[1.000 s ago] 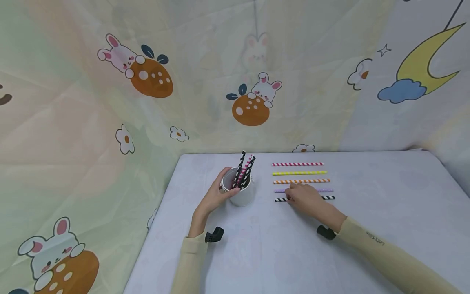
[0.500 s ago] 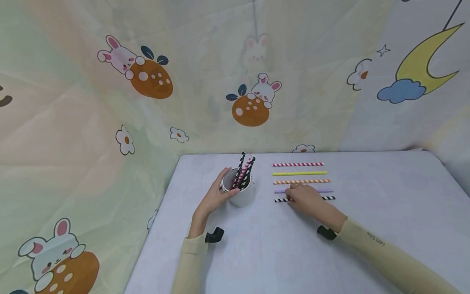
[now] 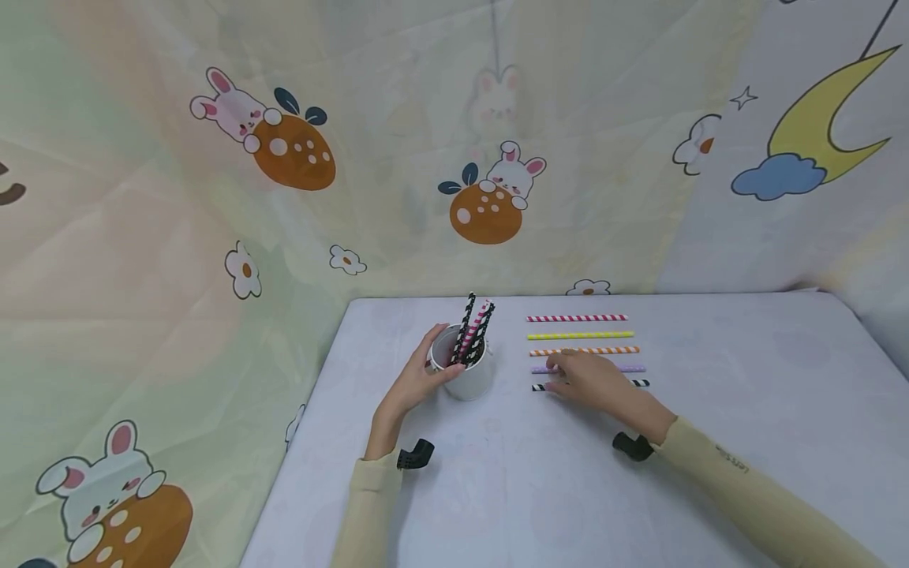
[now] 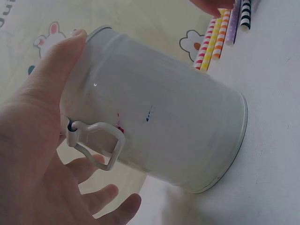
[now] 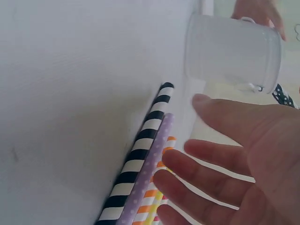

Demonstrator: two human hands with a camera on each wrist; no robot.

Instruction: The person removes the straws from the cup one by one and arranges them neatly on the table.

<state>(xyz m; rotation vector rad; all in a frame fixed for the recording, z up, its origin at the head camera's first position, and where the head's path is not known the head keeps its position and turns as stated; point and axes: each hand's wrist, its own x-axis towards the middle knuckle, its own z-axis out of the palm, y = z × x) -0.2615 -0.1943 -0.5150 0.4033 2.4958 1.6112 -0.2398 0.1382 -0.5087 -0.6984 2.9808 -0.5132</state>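
My left hand (image 3: 414,380) holds a small white pail (image 3: 470,385) at its rim, thumb on the near side and fingers around the far side. Several patterned paper straws (image 3: 474,333), black dotted and pink striped, lean inside it. Over a row of straws lying flat, my right hand (image 3: 595,383) spreads its thumb and fingers apart, with nothing between them. Nearest to it are the black-and-white striped straw (image 5: 137,161) and the purple dotted straw (image 5: 145,173), both partly hidden by the hand in the head view.
Farther back lie an orange striped straw (image 3: 618,349), a yellow straw (image 3: 581,336) and a red striped straw (image 3: 577,319), roughly parallel. All rest on a white-covered table (image 3: 753,410). Behind it hangs a cloth backdrop (image 3: 398,205) with cartoon rabbits.
My right hand's fingers have parted from their bunched position at the black-and-white striped straw, and the fingertips have shifted slightly left. The left hand and pail stay in place.
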